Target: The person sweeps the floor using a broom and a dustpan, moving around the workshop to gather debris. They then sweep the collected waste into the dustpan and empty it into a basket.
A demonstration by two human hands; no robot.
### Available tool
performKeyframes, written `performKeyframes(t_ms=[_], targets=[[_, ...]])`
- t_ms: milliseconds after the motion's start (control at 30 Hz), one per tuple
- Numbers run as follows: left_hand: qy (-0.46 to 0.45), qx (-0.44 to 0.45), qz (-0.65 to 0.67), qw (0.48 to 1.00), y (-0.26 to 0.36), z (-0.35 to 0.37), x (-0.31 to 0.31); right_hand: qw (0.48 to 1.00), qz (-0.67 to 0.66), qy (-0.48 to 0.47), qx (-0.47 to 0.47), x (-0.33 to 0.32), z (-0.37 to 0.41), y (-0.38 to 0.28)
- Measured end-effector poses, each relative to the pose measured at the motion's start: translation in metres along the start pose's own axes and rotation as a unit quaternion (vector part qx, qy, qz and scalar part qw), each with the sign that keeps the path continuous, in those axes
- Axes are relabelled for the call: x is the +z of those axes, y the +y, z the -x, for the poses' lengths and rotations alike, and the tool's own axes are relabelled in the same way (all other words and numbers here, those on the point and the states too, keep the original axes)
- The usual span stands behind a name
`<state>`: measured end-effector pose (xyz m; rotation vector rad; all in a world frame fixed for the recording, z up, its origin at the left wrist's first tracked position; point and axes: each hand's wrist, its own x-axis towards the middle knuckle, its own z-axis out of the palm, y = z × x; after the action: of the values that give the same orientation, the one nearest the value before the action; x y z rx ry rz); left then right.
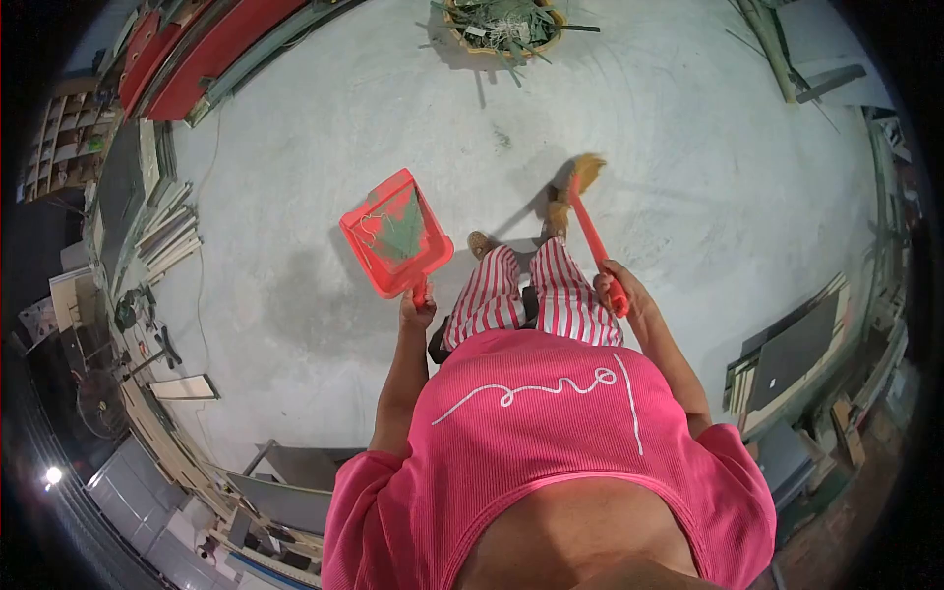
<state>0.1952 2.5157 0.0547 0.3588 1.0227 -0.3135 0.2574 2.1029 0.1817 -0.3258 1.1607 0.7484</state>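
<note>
Head view: both arms come from the pink ribbed shirt point(551, 442) at the bottom of the frame and go forward, toward the middle of the picture. The left arm is almost straight, with the forearm bare. The left hand point(418, 310) is a little left of centre, clenched around the short handle of a red plastic dustpan point(379, 270). It holds the dustpan above the grey concrete floor point(295, 197), tilted toward the upper left. Inside the pan lie flat green leaf-like scraps point(403, 231).

The right arm is bent a little at the elbow. The right hand point(618, 287), right of centre, is closed around the upper end of a red-handled broom point(593, 236). The handle slants up and to the left, and the straw-coloured head point(588, 172) touches the floor just beside the feet.

On the shirt there is white looping handwriting point(531, 391) – I cannot read it with certainty.

Between the hands the red-and-white striped trousers point(570, 305) are seen. At the top centre of the frame stands a round woven basket point(472, 49) with green scraps in it, well apart from the dustpan. Stacked boards point(787, 354) lie along the right edge – more lie at the left.
</note>
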Motion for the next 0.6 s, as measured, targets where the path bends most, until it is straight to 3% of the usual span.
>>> performKeyframes(t_ms=[100,233,300,400,433,600], targets=[[0.011,-0.004,-0.028,1.000,0.029,-0.001,-0.010,0.994,0.082,-0.067,-0.009,0.016,-0.035,0.015],[0.036,0.007,-0.032,0.999,0.049,0.001,-0.007,0.988,0.099,-0.114,-0.018,0.057,-0.073,0.019],[0.034,0.026,-0.048,0.998,0.049,0.002,-0.005,0.988,-0.043,-0.143,0.050,0.066,-0.089,0.015],[-0.086,0.016,-0.060,0.994,0.058,-0.008,-0.016,0.984,-0.078,-0.159,0.028,0.090,-0.088,0.014],[-0.087,0.012,-0.063,0.994,0.060,-0.010,-0.016,0.981,-0.105,-0.161,0.015,0.095,-0.086,0.013],[0.042,0.002,0.016,0.999,0.067,-0.019,-0.009,0.977,-0.128,-0.171,0.024,0.109,-0.081,0.017]])
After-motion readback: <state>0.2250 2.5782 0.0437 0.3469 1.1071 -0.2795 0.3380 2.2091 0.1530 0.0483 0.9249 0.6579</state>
